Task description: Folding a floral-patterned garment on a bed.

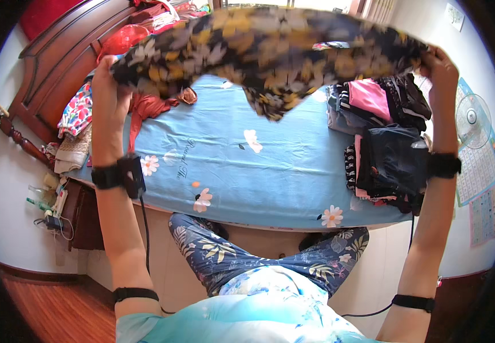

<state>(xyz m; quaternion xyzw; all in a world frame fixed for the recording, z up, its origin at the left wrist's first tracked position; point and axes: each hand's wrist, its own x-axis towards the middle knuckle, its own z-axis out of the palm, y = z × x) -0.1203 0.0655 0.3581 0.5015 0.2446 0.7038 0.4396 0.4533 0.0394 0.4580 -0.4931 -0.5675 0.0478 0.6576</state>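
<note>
A dark floral cloth garment (282, 47), patterned in yellow, white and grey, is stretched in the air between my two hands, blurred in parts. Its left end is gripped by my left hand (112, 81), and my right hand (440, 66) holds the right end. A pointed part of the garment hangs down near its middle. Beneath it lies a bed with a light blue flowered sheet (230, 163). Both wrists carry black straps with devices or cables. Some fingertips are hidden behind the fabric.
Stacks of folded clothes, with dark jeans (393, 154) and a pink piece (368, 98), lie on the bed's right side. A red garment (149, 107) and more cloth lie at left, near the wooden headboard (63, 55). A fan (472, 115) stands at the right.
</note>
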